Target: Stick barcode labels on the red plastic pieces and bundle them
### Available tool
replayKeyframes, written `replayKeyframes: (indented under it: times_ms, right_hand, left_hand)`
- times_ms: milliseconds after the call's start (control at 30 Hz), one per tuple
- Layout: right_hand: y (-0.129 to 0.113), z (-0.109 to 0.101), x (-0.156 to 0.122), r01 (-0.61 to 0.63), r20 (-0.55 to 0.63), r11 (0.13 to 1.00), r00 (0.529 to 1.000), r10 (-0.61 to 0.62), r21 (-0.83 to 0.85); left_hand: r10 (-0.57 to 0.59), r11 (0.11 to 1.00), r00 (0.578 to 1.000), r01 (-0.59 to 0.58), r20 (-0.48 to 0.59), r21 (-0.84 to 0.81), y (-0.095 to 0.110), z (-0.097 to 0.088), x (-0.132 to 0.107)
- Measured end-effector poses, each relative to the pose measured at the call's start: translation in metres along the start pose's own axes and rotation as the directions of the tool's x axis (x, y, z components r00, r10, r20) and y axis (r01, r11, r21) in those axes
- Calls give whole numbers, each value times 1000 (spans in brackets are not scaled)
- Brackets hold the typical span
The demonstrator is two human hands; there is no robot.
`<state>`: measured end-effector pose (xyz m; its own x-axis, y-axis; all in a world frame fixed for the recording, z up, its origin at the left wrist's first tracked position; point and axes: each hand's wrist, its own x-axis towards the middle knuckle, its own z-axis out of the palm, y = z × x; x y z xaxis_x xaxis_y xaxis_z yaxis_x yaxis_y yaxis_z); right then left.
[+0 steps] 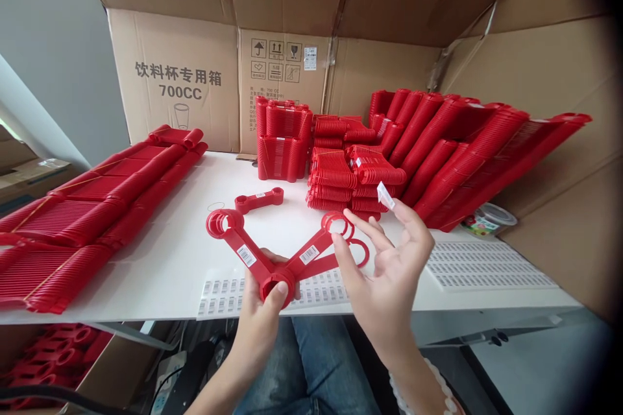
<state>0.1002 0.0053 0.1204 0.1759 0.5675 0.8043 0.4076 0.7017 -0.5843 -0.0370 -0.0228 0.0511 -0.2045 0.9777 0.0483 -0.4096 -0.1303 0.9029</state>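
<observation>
Left hand (260,311): thumb pressed down on the stacked ring ends of several red ring-ended plastic strips (263,269), remaining fingers mostly hidden beneath, so the pieces fan outward from the pinch. Right hand (389,279): fingers spread, a small white adhesive label (386,196) at the index fingertip, thumb well apart from it; cannot tell whether it is merely stuck there or lightly gripped.

Handling notes (judgement): keep the left thumb firm on the shared ring ends so the fan does not slip. Carry the label by one edge, sticky face off the skin; square it to the strip's long sides, lay the free edge first, then smooth toward the fingertip. Avoid overlapping the barcode stickers (246,255) already on the two upper arms.

Position: the strips lie under the left thumb, their arms reaching forward from it. The far ring of one upper arm sits just beside the right thumb tip; contact uncertain. A lower strip (324,264), partly covered, extends below that ring toward the right palm. Barcode label sheet (221,296) lies below and behind the left fingers; a loose red strip (260,200) rests beyond them, apart from the fan.
</observation>
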Motion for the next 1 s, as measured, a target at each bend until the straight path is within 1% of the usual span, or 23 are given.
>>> replayKeyframes:
  times_ms: [100, 167, 267, 400, 467, 567, 633, 733, 767, 833, 900, 933, 1000]
  right_hand:
    - [-15, -5, 6, -63, 85, 987, 995, 50, 151]
    - [-22, -5, 9, -131, 159, 969, 982, 98, 209]
    - [-26, 0, 10, -183, 226, 967, 964, 140, 178]
    - [-23, 13, 12, -214, 254, 973, 949, 187, 82]
    - [-19, 17, 18, -241, 251, 968, 943, 218, 67]
    - [-13, 21, 32, -311, 283, 945, 920, 271, 107]
    - [-9, 24, 41, -387, 345, 911, 882, 322, 140]
    - [-6, 29, 50, -510, 437, 848, 802, 408, 144]
    - [-6, 31, 52, -537, 455, 832, 781, 427, 141]
    - [-8, 35, 53, -569, 473, 811, 757, 451, 137]
    - [-9, 37, 53, -588, 482, 797, 743, 464, 139]
    - [-9, 38, 52, -589, 481, 795, 744, 464, 144]
    - [-7, 37, 50, -564, 473, 807, 767, 434, 174]
  left_hand:
    - [24, 999, 1000, -24, 4, 41, -1, 0, 3]
    - [32, 997, 998, -35, 45, 71, -1, 1, 4]
    - [72, 986, 992, -87, 108, 141, 0, 2, 3]
    - [111, 953, 984, -144, 137, 266, 1, 2, -2]
    - [101, 948, 977, -152, 188, 281, 1, 2, -4]
    - [78, 948, 965, -150, 252, 281, 2, 0, -7]
    - [33, 947, 943, -135, 330, 292, 2, -1, -8]
    - [-60, 933, 887, -114, 458, 342, 2, -3, -9]
    - [-76, 928, 874, -114, 479, 355, 1, -4, -9]
    - [-77, 922, 861, -130, 503, 366, 1, -4, -8]
    - [-73, 917, 858, -143, 508, 374, 1, -4, -7]
    - [-77, 915, 861, -139, 502, 378, 1, -4, -6]
    - [-82, 919, 874, -120, 478, 377, 2, -4, -5]
